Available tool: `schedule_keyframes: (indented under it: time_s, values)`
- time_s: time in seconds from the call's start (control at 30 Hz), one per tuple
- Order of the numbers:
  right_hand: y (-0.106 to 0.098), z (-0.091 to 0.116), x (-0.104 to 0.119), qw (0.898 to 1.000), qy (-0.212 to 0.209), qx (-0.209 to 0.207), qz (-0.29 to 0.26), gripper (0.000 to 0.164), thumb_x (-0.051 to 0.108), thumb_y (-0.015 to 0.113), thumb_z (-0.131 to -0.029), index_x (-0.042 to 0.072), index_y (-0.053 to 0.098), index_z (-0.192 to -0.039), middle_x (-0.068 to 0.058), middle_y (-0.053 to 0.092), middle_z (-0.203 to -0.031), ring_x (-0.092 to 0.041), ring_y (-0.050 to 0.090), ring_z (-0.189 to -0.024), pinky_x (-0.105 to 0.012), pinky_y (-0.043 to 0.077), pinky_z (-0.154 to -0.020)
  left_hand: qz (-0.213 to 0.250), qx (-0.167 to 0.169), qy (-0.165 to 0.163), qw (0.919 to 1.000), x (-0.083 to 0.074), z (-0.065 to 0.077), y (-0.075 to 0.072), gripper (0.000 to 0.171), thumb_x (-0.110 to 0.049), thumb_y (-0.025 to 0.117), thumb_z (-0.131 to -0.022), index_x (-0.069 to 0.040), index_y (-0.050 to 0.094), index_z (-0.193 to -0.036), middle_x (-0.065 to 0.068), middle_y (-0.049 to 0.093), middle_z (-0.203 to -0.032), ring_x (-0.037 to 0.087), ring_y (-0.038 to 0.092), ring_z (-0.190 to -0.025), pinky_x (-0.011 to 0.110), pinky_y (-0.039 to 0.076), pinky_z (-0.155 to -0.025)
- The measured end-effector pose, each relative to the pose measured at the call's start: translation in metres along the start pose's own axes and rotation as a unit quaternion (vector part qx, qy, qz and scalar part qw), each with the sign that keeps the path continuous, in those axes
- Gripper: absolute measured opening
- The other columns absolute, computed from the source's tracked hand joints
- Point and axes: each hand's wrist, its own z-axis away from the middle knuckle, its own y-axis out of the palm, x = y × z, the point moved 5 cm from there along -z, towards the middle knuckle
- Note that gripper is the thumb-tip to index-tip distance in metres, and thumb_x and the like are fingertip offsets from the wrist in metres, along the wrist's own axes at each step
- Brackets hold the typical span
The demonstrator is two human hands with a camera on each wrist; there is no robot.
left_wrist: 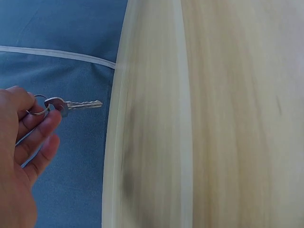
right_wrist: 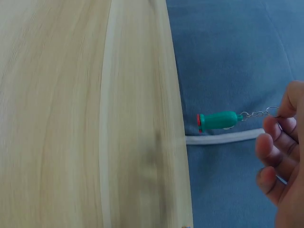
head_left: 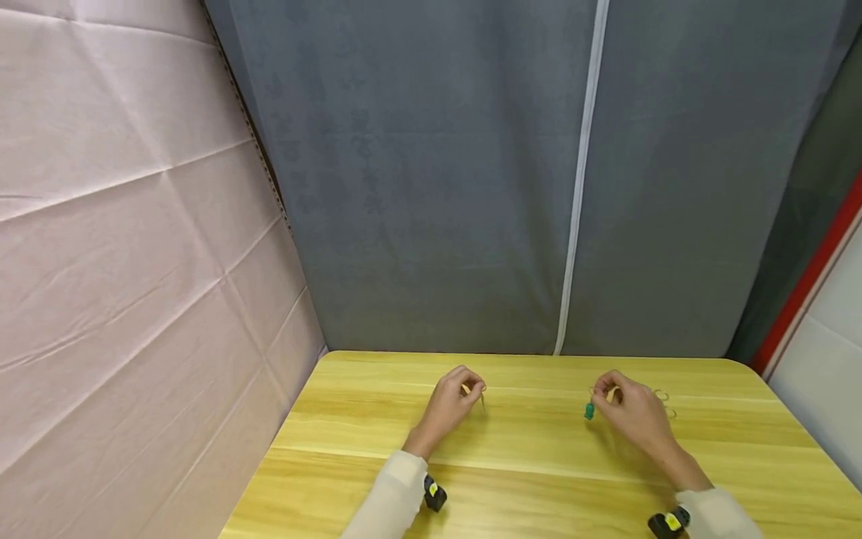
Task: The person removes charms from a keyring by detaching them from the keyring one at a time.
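My left hand (head_left: pixel 450 403) pinches a metal key ring (left_wrist: pixel 34 114) between thumb and fingertips. From that ring a single silver key (left_wrist: pixel 84 105) hangs over the table (head_left: pixel 525 457). Across from it, my right hand (head_left: pixel 636 413) pinches the small end ring of a keychain by thumb and index finger. Its green bottle-shaped charm (right_wrist: pixel 219 120), with a red rim at the bottom end, dangles from a short silver chain (right_wrist: pixel 256 114). The two hands are well apart, both raised above the wood surface.
Thin metal rings (head_left: pixel 670 412) lie on the table just beyond the right hand, partly hidden by it. A grey-blue curtain (head_left: pixel 431 187) with a white strip (head_left: pixel 579 187) stands behind the table's far edge. Pale cloth (head_left: pixel 135 262) covers the left side.
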Motion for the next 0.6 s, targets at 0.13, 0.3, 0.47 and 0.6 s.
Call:
schedule_keyframes:
  time_s: [0.13, 0.3, 0.47, 0.6]
  values:
    - [-0.005, 0.001, -0.008, 1.0, 0.018, 0.001, 0.003, 0.004, 0.014, 0.071, -0.093, 0.014, 0.068, -0.094, 0.007, 0.058, -0.067, 0.001, 0.039, -0.053, -0.023, 0.032, -0.049, 0.0, -0.004, -0.007, 1.0, 0.003, 0.002, -0.002, 0.01, -0.019, 0.067, -0.107, -0.016, 0.076, -0.104, -0.004, 0.072, -0.101, 0.005, 0.066, -0.089, 0.02, 0.057, -0.077]
    - [-0.013, 0.004, -0.016, 1.0, 0.022, -0.009, 0.012, 0.004, 0.015, 0.071, -0.093, 0.014, 0.068, -0.095, 0.005, 0.059, -0.069, 0.001, 0.039, -0.055, -0.024, 0.031, -0.05, 0.0, -0.01, -0.005, 0.9999, 0.006, 0.003, -0.004, 0.01, -0.018, 0.067, -0.107, -0.014, 0.076, -0.104, -0.002, 0.072, -0.101, 0.008, 0.067, -0.091, 0.022, 0.058, -0.077]
    - [-0.019, 0.006, -0.024, 0.999, 0.032, -0.015, 0.02, 0.003, 0.015, 0.071, -0.094, 0.014, 0.069, -0.096, 0.003, 0.061, -0.071, 0.001, 0.039, -0.055, -0.024, 0.031, -0.05, -0.003, -0.015, -0.008, 0.9998, 0.011, 0.003, -0.005, 0.01, -0.018, 0.067, -0.106, -0.014, 0.076, -0.104, -0.003, 0.072, -0.101, 0.007, 0.067, -0.091, 0.021, 0.058, -0.077]
    - [-0.023, 0.008, -0.03, 0.999, 0.047, -0.008, 0.025, 0.005, 0.018, 0.072, -0.095, 0.014, 0.069, -0.097, 0.001, 0.066, -0.076, 0.002, 0.042, -0.058, -0.024, 0.033, -0.052, -0.002, -0.019, -0.013, 0.9997, 0.015, 0.004, -0.006, 0.009, -0.017, 0.068, -0.106, -0.015, 0.076, -0.103, -0.003, 0.072, -0.1, 0.007, 0.067, -0.09, 0.021, 0.058, -0.076]
